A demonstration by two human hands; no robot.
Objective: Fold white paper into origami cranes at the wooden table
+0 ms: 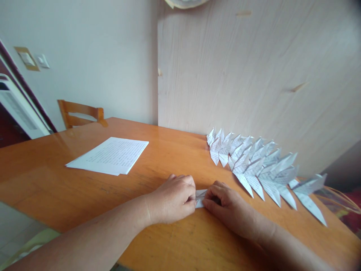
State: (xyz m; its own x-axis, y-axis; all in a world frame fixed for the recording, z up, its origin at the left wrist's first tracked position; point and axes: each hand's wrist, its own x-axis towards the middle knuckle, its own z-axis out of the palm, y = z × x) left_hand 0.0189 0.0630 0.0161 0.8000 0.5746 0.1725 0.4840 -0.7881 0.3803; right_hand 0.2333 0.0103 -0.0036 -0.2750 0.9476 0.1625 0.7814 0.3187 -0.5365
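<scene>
A small folded piece of paper [200, 202] lies on the wooden table between my two hands, with only a narrow strip of it showing. My left hand [177, 197] has its fingers curled and closed on the paper's left end. On the right end, my right hand [224, 201] pinches it between thumb and fingers. Both hands rest low at the table's surface and hide most of the paper. To the right of them, several folded paper pieces [256, 162] with printed text and pointed tips stand in rows.
A stack of printed sheets [113, 154] lies on the table [169, 145] to the left. Behind the left corner stands a wooden chair [81, 113]. A pale wooden board [225, 75] rises along the far edge. Some red and clear wrapping [346, 203] shows at the right edge.
</scene>
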